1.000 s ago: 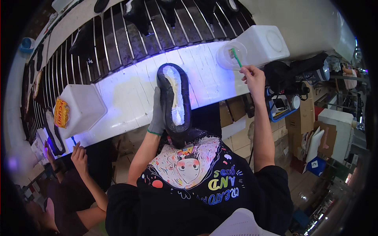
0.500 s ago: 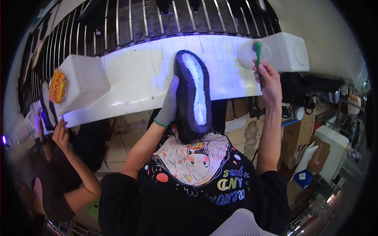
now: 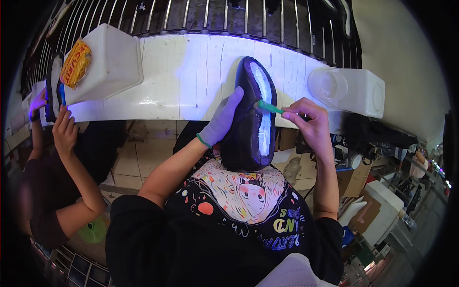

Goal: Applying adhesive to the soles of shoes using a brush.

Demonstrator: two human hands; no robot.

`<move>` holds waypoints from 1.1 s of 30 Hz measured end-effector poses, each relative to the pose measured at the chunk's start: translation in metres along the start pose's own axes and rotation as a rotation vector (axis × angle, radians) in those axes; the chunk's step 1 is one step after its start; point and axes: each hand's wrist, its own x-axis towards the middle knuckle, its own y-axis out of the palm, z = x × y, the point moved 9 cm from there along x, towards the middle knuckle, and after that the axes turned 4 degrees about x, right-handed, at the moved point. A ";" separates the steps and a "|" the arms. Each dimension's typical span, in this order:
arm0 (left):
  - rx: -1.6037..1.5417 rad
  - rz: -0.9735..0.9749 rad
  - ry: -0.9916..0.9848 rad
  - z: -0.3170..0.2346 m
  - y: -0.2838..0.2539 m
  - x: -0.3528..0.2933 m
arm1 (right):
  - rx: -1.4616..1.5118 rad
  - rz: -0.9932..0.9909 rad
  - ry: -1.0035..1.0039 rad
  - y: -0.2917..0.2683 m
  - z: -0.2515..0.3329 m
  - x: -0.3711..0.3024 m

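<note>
A dark shoe upper [image 3: 239,138] stands over the near edge of the white bench, toe end away from me, tilted so its underside turns right. Along that underside runs a whitish strip [image 3: 265,129] under bluish light. My left hand [image 3: 221,120], in a pale glove with a green cuff, is closed around the shoe's left side, its far fingers hidden behind it. In my bare right hand [image 3: 311,123] is a slim green brush [image 3: 271,108], pinched by its handle. Its bristle end touches the shoe's side, near the border of the strip.
White plastic containers stand left [image 3: 114,62] and right [image 3: 366,93] on the bench [image 3: 162,71], a yellow packet [image 3: 76,63] on the left one. Metal bars [image 3: 206,16] run behind. At far left, a co-worker holds a shoe [image 3: 53,88] and a blue-handled brush [image 3: 62,94].
My right hand has brought the green brush leftward from the right container onto the shoe. The shoe has rolled, showing more of its left side. The whole view has shifted slightly.
</note>
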 end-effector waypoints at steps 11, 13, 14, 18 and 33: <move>0.094 -0.030 0.057 -0.014 0.004 -0.006 | -0.215 -0.041 0.028 0.002 -0.015 0.056; 0.082 -0.033 0.054 -0.015 0.005 -0.007 | -0.242 -0.035 0.025 0.003 -0.020 0.066; 0.093 -0.039 0.061 -0.017 0.007 -0.008 | -0.266 -0.033 0.026 0.003 -0.022 0.072; 0.146 -0.068 0.091 -0.022 0.005 -0.011 | -0.283 -0.012 0.019 0.008 -0.029 0.093; 0.190 -0.074 0.044 -0.026 0.004 -0.015 | -0.540 -0.124 0.120 -0.008 -0.042 0.114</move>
